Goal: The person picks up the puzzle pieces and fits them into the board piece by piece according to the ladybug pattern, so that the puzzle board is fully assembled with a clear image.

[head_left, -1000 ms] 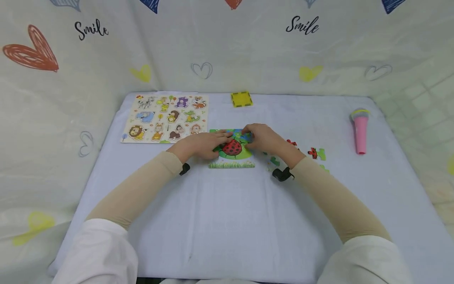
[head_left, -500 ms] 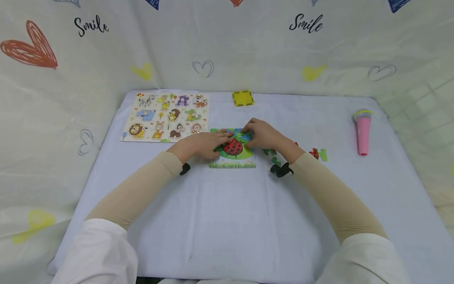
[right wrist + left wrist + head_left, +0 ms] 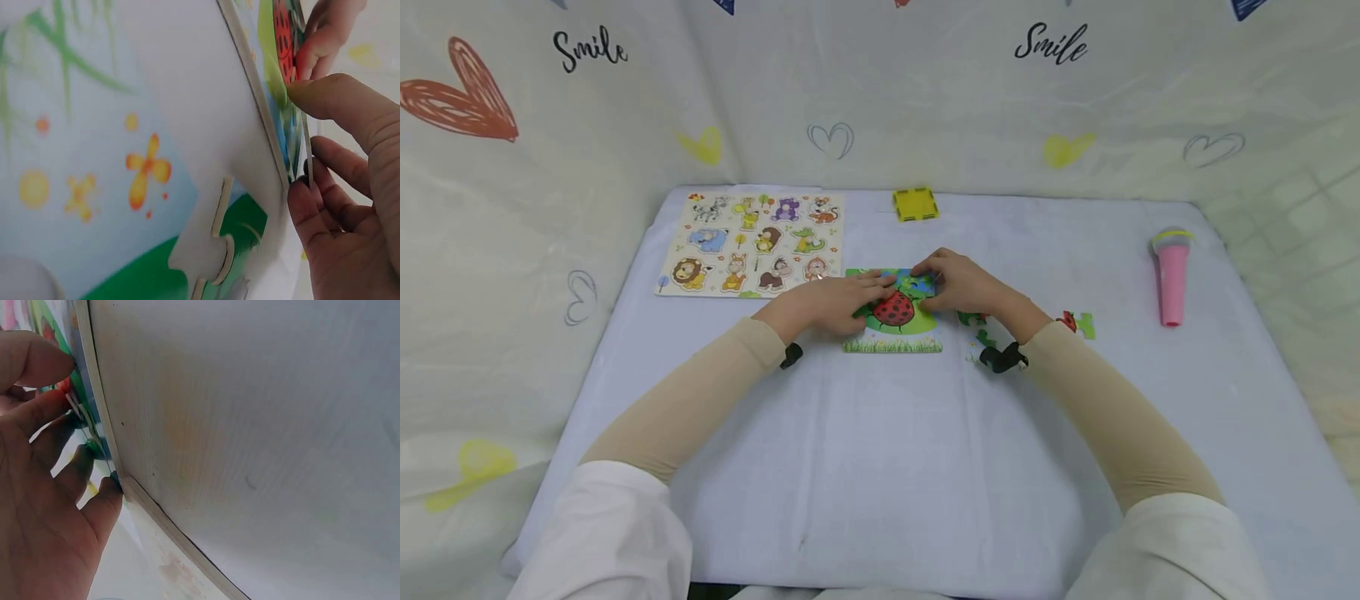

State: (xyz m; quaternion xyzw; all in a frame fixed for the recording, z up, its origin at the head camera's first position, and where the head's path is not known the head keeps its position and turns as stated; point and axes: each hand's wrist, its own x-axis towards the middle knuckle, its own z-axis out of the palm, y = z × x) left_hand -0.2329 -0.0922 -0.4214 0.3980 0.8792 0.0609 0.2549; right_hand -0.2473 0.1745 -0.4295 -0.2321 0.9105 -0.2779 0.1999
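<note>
Presently observed on the table (image 3: 880, 467): ladybug jigsaw puzzle (image 3: 893, 312), touched at left by left hand (image 3: 835, 307), fingers extended; pinched at upper right by right hand (image 3: 964, 285).

Pale, heart-printed sheeting (image 3: 917, 100) hangs behind a white-covered table (image 3: 880, 467).

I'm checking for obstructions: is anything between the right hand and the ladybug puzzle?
Nothing visible: the right hand touches the ladybug puzzle at its upper right. Loose pieces lie right of it, out of the way.
</note>
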